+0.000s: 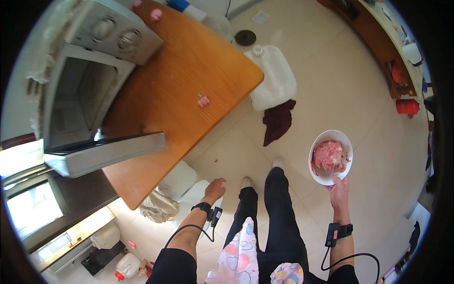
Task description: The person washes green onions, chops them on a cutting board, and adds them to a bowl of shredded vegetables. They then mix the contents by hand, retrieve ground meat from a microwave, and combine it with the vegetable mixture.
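My right hand (339, 191) grips the rim of a white bowl (319, 178) at the right, which holds a pink lump (330, 156) that looks like minced meat, with some red along the side. My left hand (214, 188) hangs below the wooden table's edge with nothing in it, fingers apart and slightly bent. On the wooden table (189, 75) at the upper left stands a silver microwave (104, 33) with its door (109, 154) swung open toward me. A small pink clip (203, 100) lies on the tabletop.
A plastic jug (272, 78), dark red cloth (276, 123) and black disc (245, 38) lie on the floor ahead. A wooden cabinet (350, 21) and red container (406, 108) are along the right. A beige cloth (158, 208) is below the table; more jugs (127, 262) sit lower left.
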Tool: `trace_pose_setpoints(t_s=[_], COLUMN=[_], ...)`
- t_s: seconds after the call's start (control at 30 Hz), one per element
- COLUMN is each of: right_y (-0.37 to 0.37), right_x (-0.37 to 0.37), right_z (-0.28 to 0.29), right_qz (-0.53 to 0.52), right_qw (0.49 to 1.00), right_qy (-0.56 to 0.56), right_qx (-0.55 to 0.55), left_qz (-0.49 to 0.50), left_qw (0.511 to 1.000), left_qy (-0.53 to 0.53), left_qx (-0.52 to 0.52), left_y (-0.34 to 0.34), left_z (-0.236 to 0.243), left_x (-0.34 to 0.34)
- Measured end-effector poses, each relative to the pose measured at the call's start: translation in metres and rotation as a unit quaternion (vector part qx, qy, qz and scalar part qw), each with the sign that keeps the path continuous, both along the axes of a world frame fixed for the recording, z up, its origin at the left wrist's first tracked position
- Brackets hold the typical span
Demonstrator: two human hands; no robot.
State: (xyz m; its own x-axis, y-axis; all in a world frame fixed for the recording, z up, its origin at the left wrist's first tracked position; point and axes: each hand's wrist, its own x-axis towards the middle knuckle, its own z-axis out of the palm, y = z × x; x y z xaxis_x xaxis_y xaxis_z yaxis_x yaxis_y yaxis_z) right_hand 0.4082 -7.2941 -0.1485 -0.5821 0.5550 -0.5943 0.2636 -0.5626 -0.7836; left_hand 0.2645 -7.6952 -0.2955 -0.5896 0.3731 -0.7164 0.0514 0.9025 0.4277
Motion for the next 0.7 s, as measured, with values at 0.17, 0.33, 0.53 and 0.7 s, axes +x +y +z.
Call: trace_pose_setpoints(t_s=[0.17, 0.33, 0.53, 0.7], right_y=[-0.005, 0.005, 0.016, 0.022], right_x=[0.003, 0.015, 0.025, 0.027], right_z=[-0.021, -0.049, -0.058, -0.054], right_qz=[-0.025, -0.049, -0.034, -0.007], right_qw=[0.999, 0.996, 0.997, 0.992], right_qy=[-0.026, -0.059, -0.057, -0.113], right_qx=[0.018, 0.035, 0.049, 0.050], left_qz=[0.298, 0.398, 0.394, 0.400], left_qw=[0.949, 0.917, 0.916, 0.911], left_qy=[-0.105, -0.001, 0.061, 0.087], left_qx=[0.004, -0.026, -0.045, -0.047], left_y=[-0.053, -0.080, -0.094, -0.047], left_z=[-0.121, -0.230, -0.274, -0.246], left_x=[0.003, -0.010, -0.018, -0.007])
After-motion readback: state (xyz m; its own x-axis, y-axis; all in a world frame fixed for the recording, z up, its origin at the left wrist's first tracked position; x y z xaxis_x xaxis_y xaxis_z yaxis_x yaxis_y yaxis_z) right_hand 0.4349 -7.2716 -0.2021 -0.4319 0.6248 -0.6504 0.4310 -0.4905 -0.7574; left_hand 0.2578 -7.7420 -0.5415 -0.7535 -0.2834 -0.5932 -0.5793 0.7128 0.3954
